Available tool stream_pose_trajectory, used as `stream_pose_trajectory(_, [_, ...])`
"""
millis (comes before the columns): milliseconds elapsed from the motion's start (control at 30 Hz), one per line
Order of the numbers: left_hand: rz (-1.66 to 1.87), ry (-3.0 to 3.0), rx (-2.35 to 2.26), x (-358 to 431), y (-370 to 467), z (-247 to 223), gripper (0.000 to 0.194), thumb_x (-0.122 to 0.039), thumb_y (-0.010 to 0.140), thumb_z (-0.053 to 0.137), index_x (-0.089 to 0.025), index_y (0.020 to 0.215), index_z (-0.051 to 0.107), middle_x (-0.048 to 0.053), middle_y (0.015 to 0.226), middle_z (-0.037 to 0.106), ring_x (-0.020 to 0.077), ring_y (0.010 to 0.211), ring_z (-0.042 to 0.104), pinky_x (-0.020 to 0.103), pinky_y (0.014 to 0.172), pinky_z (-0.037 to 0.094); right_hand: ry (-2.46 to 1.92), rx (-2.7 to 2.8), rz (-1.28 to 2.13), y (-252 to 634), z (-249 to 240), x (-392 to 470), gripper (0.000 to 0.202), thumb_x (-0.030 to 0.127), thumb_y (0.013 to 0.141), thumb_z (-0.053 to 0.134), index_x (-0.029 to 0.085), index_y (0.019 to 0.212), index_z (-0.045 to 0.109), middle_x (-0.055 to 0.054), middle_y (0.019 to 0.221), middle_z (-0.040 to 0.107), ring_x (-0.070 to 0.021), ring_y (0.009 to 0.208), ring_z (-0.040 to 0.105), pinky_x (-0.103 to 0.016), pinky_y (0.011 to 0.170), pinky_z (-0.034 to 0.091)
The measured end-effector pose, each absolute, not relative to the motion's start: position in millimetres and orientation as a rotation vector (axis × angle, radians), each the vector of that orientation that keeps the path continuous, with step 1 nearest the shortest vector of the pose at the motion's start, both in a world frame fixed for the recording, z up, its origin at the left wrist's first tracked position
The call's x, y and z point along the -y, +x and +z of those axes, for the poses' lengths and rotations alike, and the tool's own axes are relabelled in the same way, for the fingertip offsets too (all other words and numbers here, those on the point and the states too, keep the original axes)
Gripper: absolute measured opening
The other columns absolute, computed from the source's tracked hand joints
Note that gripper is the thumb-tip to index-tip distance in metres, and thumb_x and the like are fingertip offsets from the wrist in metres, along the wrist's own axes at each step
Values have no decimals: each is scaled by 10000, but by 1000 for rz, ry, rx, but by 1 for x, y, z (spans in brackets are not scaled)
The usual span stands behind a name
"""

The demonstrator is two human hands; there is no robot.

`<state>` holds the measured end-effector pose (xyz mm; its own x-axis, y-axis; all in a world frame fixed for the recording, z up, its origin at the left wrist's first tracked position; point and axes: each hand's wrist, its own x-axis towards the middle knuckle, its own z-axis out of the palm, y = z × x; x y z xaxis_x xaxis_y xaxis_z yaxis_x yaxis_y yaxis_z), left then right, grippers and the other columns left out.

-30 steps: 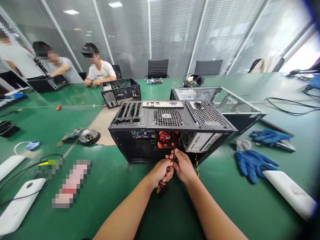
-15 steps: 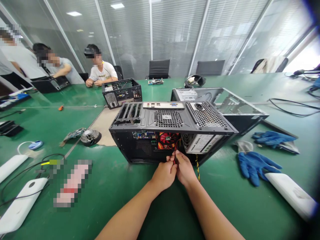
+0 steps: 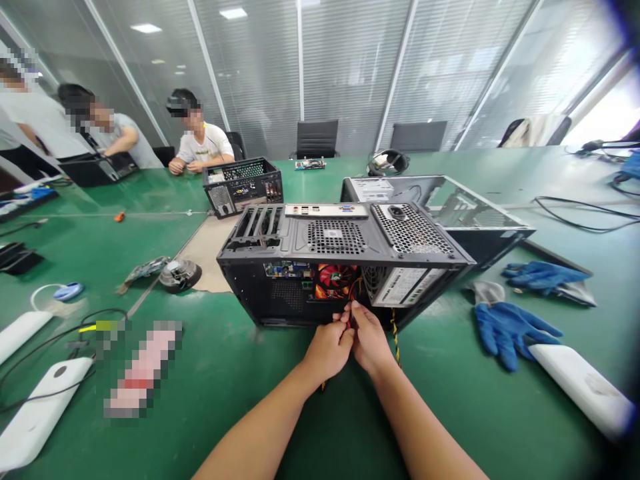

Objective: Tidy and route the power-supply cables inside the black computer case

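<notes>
A black computer case (image 3: 294, 235) lies in front of me with its open side facing me and its rear panel on top. Just outside the opening, my left hand (image 3: 327, 350) and my right hand (image 3: 371, 339) meet with fingertips pinched around thin red and black wires (image 3: 353, 289). The fingers hide the held ends. Behind them sits a red-and-black cooling fan (image 3: 334, 280), beside the motherboard (image 3: 287, 269). To its right is the power supply (image 3: 407, 287). A yellow-and-black cable (image 3: 395, 330) hangs down beside my right hand.
Another open case (image 3: 493, 243) stands behind on the right, a smaller one (image 3: 245, 197) behind on the left. Blue gloves (image 3: 510, 327) and a white power strip (image 3: 583, 383) lie right. A round metal cooler (image 3: 180, 275) and cables lie left. People sit across the table.
Both hands keep almost the same pinch on the wires. A short bit of yellow-and-black cable now shows below my left wrist. The view has shifted very slightly.
</notes>
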<state>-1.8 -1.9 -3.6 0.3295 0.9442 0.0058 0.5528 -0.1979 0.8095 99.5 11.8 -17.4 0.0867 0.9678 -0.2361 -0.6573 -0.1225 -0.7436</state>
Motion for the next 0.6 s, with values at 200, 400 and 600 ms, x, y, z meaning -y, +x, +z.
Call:
stream_pose_trajectory(200, [659, 1781, -1278, 2, 0, 1, 253, -249, 848, 411, -145, 753, 621, 51, 743, 648, 157, 696, 595, 243, 626, 407, -899, 481, 1484, 101, -19, -11, 230, 423, 715, 664, 209, 698, 582, 30, 559, 551, -172, 668, 606, -298, 645, 468])
stream_pose_trajectory(400, [634, 1466, -1175, 1, 2, -1, 317, -299, 852, 376, -167, 584, 484, -30, 433, 460, 100, 419, 456, 215, 463, 335, -911, 509, 1503, 103, -16, -11, 245, 444, 718, 655, 209, 713, 586, 25, 569, 545, -176, 658, 604, -287, 601, 466])
stream_pose_trajectory(600, [561, 1262, -1070, 3, 1, -1, 390, -348, 863, 302, -185, 520, 390, -54, 359, 362, 64, 265, 286, 211, 347, 219, -911, 501, 1522, 104, -17, -11, 257, 460, 710, 657, 213, 715, 587, 24, 573, 556, -173, 635, 602, -286, 587, 464])
